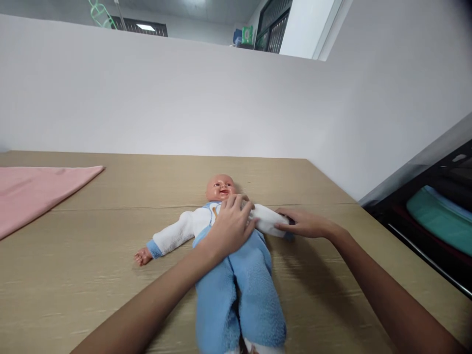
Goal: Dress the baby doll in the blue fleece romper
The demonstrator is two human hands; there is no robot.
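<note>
A baby doll (221, 188) lies on its back on the table, head away from me. It wears a fleecy outfit with white sleeves and blue trousers (254, 280). My left hand (234, 219) rests over its chest, fingers and thumb curled around the top of the white sleeve (267, 219) on the right. At that sleeve's cuff end, my right hand (304, 222) grips with thumb and fingers, mostly hiding the doll's hand there. The other sleeve (173, 236) stretches out to the left, with a blue cuff and the doll's bare hand (143, 256) showing.
A pink cloth (40, 194) lies flat on the wooden table (110, 295) at the left. White walls (165, 98) rise behind the table and along its right. A dark rack (424, 236) with folded green fabric (438, 219) stands beside the right edge.
</note>
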